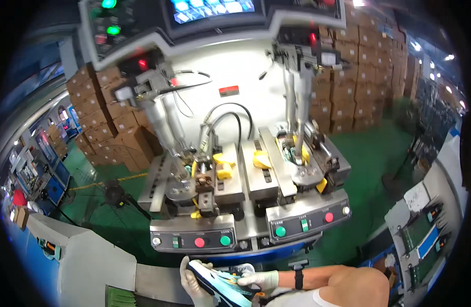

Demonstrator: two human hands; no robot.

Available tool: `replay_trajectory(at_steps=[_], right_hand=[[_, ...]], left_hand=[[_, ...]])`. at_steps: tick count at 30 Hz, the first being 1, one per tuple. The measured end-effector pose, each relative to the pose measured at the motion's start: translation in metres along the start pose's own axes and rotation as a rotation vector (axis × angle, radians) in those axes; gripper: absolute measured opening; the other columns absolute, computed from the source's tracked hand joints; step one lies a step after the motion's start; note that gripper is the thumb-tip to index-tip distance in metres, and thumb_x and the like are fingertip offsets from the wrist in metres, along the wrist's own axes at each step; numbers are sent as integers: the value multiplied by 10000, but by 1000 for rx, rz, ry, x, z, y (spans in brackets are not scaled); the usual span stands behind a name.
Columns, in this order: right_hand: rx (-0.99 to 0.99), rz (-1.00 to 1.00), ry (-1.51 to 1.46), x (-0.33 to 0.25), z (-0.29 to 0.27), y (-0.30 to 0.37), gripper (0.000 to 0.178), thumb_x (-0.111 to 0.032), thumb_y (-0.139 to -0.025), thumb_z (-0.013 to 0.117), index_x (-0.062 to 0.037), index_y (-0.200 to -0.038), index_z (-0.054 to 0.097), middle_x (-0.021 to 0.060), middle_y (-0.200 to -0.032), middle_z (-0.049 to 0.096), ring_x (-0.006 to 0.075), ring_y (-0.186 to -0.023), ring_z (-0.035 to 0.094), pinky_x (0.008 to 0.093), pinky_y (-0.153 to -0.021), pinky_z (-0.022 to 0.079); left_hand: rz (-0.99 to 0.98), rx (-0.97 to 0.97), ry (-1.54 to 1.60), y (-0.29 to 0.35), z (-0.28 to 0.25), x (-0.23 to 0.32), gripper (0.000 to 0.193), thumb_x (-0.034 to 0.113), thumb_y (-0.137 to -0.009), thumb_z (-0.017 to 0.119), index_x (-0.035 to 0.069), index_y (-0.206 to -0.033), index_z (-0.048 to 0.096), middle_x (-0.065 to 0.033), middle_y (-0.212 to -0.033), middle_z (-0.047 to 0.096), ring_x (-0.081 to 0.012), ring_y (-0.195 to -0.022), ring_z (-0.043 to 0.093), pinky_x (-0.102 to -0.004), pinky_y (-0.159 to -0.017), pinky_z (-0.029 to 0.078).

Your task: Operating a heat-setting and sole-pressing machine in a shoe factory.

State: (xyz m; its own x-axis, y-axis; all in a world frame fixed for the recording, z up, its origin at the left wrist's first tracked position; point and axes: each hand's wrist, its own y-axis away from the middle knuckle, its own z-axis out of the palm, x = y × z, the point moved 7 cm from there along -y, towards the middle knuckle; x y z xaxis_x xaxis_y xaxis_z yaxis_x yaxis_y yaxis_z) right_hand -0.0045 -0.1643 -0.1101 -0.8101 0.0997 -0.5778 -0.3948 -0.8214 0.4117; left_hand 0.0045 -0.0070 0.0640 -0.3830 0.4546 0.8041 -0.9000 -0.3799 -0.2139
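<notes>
Low in the head view, a light blue and black sneaker (pixel 220 284) with a pale sole and orange accents lies between my two white-gloved hands. My left hand (pixel 190 284) wraps round its left side, fingers up by one end. From the right, my right hand (pixel 261 279) grips the upper near its opening, with a black band on that wrist. Part of the sneaker is cut off by the lower edge. Just beyond it stands a two-station press with a left control panel (pixel 193 240) and a right control panel (pixel 309 219), both carrying coloured buttons.
Yellow pads (pixel 224 170) and metal clamps sit on the press stations. In the right station, a teal piece (pixel 288 149) is partly hidden by the clamp. Stacked cartons (pixel 355 77) rise behind. A fan (pixel 114 194) stands left, a rack (pixel 419 245) right.
</notes>
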Motion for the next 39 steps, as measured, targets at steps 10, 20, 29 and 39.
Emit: replay_trajectory(at_steps=[10, 20, 29, 39], right_hand=[[-101, -307, 129, -129, 20, 40, 532, -375, -814, 838, 1, -1155, 677, 44, -970, 710, 116, -845, 652, 298, -749, 541], [30, -431, -105, -148, 8, 72, 454, -324, -902, 774, 54, -1138, 686, 47, -993, 708, 92, -836, 657, 261, -728, 539], [31, -482, -269, -131, -38, 48, 471, -185, -980, 651, 0, -1398, 537, 94, -1295, 645, 168, -1120, 639, 334, -997, 512], [95, -472, -201, -125, -55, 54, 510, -207, -951, 678, 7, -1385, 517, 125, -1231, 671, 184, -1040, 692, 330, -947, 571]], left_hand=[[0, -158, -357, -52, 42, -66, 517, 275, -1038, 512, 6, -1469, 414, -125, -1269, 583, -224, -1080, 620, -350, -965, 519], [-165, -163, -581, -44, -10, -70, 573, 388, -1092, 413, -56, -1455, 418, -189, -1327, 583, -226, -1147, 628, -288, -894, 534], [-268, 75, -482, 12, -47, -62, 433, 237, -1105, 411, -46, -1432, 432, -239, -1330, 571, -318, -1117, 641, -425, -970, 553], [-234, 142, -284, 25, -32, -86, 399, 231, -1076, 498, -28, -1378, 524, -200, -1198, 660, -264, -995, 689, -370, -871, 583]])
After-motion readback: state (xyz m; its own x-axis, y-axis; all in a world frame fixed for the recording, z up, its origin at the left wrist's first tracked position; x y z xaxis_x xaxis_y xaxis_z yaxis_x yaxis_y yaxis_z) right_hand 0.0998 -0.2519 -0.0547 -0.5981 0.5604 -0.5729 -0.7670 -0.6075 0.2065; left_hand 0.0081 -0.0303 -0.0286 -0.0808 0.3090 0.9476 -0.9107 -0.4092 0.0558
